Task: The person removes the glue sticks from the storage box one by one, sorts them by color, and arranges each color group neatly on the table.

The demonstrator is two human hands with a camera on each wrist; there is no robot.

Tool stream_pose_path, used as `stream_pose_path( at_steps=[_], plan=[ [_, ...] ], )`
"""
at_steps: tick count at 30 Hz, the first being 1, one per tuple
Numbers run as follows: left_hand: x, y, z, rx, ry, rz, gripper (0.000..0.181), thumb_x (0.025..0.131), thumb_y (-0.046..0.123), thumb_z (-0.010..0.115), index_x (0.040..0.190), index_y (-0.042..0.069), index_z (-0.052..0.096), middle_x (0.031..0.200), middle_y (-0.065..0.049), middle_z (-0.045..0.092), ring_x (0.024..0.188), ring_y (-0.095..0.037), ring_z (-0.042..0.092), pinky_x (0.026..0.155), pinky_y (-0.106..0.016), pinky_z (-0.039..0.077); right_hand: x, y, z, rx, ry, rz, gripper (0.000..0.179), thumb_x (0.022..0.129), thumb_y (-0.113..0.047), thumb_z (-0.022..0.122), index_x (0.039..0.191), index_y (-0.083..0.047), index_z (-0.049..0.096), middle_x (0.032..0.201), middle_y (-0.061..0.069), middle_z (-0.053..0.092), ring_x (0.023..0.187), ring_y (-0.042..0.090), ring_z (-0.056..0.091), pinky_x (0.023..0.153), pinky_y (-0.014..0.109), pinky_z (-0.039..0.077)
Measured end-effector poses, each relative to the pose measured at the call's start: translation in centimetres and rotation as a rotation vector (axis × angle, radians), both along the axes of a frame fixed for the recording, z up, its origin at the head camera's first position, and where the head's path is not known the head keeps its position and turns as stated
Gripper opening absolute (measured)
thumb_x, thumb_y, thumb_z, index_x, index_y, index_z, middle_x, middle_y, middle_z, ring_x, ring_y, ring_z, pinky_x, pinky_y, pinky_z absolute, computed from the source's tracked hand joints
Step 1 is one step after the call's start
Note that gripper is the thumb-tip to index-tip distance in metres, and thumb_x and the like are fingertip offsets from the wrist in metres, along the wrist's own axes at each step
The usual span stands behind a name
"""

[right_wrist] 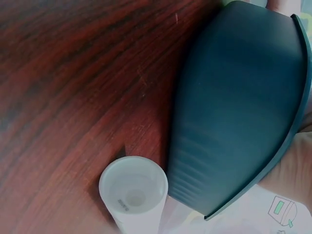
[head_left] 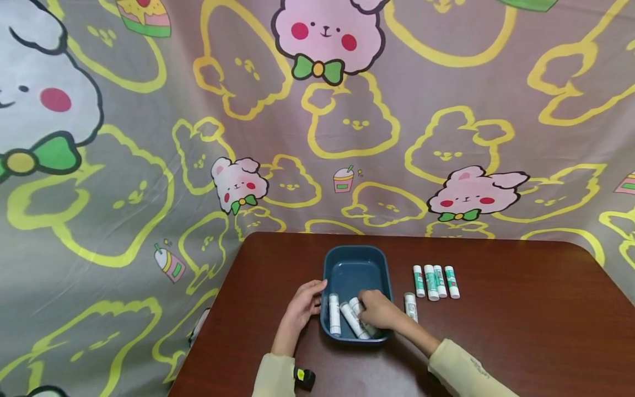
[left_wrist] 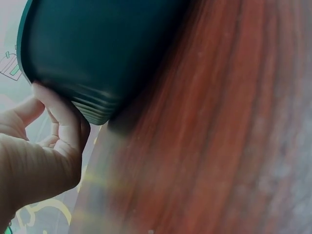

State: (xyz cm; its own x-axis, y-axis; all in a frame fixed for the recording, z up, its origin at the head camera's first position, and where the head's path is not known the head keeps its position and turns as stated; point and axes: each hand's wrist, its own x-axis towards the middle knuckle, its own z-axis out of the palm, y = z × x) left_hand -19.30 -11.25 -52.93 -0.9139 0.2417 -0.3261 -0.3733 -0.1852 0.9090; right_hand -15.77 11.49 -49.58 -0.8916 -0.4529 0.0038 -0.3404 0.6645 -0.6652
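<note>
The head view shows the left hand [head_left: 303, 303], fingers loosely bent, touching the left side of a dark-blue, plastic-looking rectangular tray [head_left: 357, 275]; the right hand [head_left: 379, 310] reaches over white cylindrical tubes [head_left: 334, 315] at its near end, whether pinching one I can't tell.

Left wrist: fingertips [left_wrist: 41, 90] meet the tray's outer wall.

Right wrist: a hollow-ended white tube [right_wrist: 141, 219] lies right of the tray.

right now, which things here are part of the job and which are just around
In the job:
blue bin, left hand touching
white tubes inside, right hand at them
probably the lone tube and green-labelled tubes outside

Just around:
patterned cloth
table, mere support
</note>
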Motion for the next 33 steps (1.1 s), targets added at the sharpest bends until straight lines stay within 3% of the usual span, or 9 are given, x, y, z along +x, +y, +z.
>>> stream_pose_path(
  at_steps=[8,16,22,33],
  plan=[
    [-0.24,0.08,-0.05,-0.002,0.002,-0.001,0.012,0.103,0.018,0.06,0.095,0.01,0.063,0.077,0.004,0.063,0.066,-0.008,0.061,0.057,-0.023,0.051,-0.4,0.11,0.6,-0.056,-0.044,-0.04,0.021,0.079,0.003,0.075,0.098,0.005,0.066,0.068,-0.001,0.054,0.063,0.013,0.05,0.056,0.027,0.041],
    [-0.24,0.25,-0.06,-0.007,-0.005,-0.006,0.014,0.104,0.017,0.058,0.091,0.014,0.062,0.075,0.005,0.062,0.064,-0.007,0.06,0.056,-0.021,0.05,-0.49,0.01,0.64,-0.084,-0.111,-0.075,0.029,0.081,-0.01,0.084,0.101,0.003,0.067,0.077,0.003,0.065,0.069,0.013,0.059,0.061,0.03,0.05],
    [-0.12,0.11,-0.03,-0.01,-0.012,0.018,0.013,0.102,0.019,0.062,0.091,0.013,0.062,0.074,0.005,0.062,0.062,-0.006,0.06,0.055,-0.022,0.051,-0.51,-0.32,0.5,-0.11,-0.132,-0.047,0.033,0.08,-0.009,0.086,0.103,0.005,0.067,0.077,0.004,0.067,0.068,0.012,0.06,0.061,0.029,0.05],
    [-0.04,0.25,-0.02,-0.011,-0.014,0.004,0.012,0.103,0.019,0.061,0.092,0.015,0.063,0.076,0.004,0.063,0.064,-0.007,0.061,0.055,-0.021,0.05,-0.62,0.0,0.29,-0.303,-0.276,-0.077,0.035,0.084,-0.002,0.082,0.111,0.008,0.062,0.077,0.005,0.066,0.062,0.016,0.064,0.056,0.033,0.057]
  ],
)
